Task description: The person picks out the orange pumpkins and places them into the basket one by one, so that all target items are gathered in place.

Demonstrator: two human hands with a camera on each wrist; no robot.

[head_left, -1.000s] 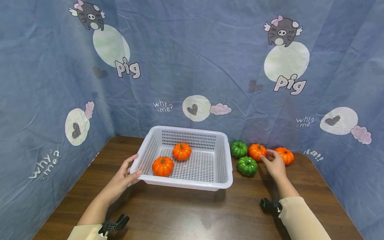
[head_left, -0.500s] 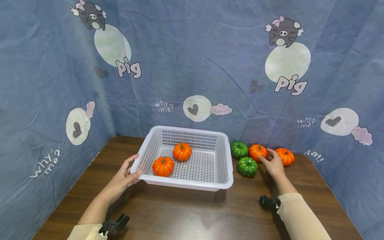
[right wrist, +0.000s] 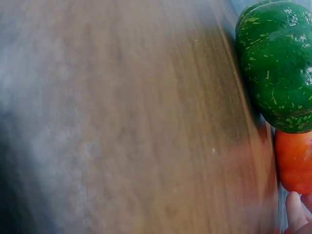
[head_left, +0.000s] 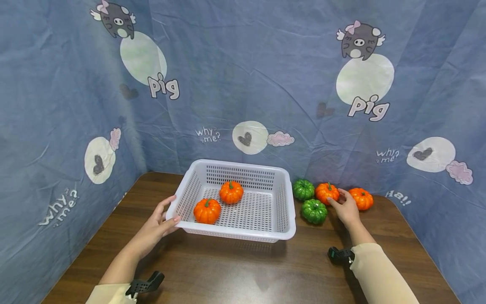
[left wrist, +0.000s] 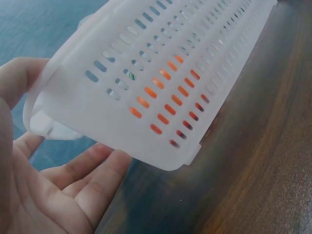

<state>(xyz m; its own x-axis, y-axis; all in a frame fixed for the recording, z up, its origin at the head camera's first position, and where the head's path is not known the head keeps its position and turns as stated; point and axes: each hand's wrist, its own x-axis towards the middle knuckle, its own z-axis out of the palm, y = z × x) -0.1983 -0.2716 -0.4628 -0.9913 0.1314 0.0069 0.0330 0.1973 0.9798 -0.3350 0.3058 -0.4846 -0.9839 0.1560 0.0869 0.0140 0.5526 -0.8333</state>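
My left hand (head_left: 153,226) grips the left end of a white perforated plastic basket (head_left: 231,234), thumb over the rim and fingers below it, as the left wrist view shows. Two small orange pumpkins (head_left: 207,211) with green stems lie inside. To the right of the basket, my right hand (head_left: 347,209) holds another orange pumpkin (head_left: 325,192) by its right side, thumb at the front and fingers behind. In the right wrist view only fingertips (right wrist: 294,207) show, against that pumpkin's lower end. Two green pumpkins (head_left: 314,212) sit beside it on the left.
One more orange pumpkin (head_left: 362,199) stands to the right, just behind my right hand. The brown wooden table (head_left: 243,270) ends at a blue printed cloth (head_left: 258,84) hanging on the back and sides. Black wrist cameras (head_left: 146,283) sit on both sleeves.
My right hand has shifted slightly left, its thumb moving onto the front of the orange pumpkin. My left hand and the basket stay where they were.
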